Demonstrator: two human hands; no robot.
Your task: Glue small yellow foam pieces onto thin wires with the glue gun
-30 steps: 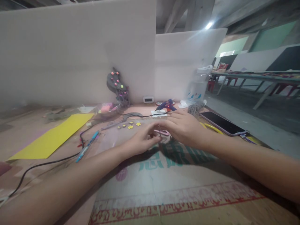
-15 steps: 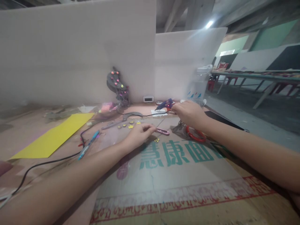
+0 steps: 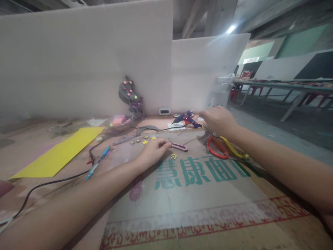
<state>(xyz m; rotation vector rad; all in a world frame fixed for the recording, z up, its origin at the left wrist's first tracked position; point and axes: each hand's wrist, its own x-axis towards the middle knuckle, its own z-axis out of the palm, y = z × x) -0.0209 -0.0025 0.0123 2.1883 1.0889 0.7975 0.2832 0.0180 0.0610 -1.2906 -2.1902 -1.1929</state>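
Note:
My left hand [image 3: 153,152] rests low over the clear sheet, thumb and fingers pinched on one end of a slim pink hair clip [image 3: 180,147]. Just below the clip lies a yellow flower [image 3: 173,156]; several more small yellow pieces [image 3: 145,141] are beyond the hand. My right hand [image 3: 220,121] is raised with its fingers drawn together. A thin line slants down-left near its fingertips; what they hold is unclear. Left of it, the blue glue gun [image 3: 186,118] lies with its red light on. Scissors with red and yellow handles [image 3: 218,148] lie beneath my right wrist.
A yellow sheet [image 3: 59,151], a blue pen [image 3: 98,162] and a black cord [image 3: 52,180] are at left. Along the back stand a grey ornament with coloured beads [image 3: 130,93], a small white display [image 3: 164,111] and a water bottle [image 3: 223,88]. White panels [image 3: 104,59] rise behind.
My right hand has come off the glue gun's handle and moved right and slightly up, uncovering the handle and the scissors' yellow handle. My left hand keeps the clip almost still.

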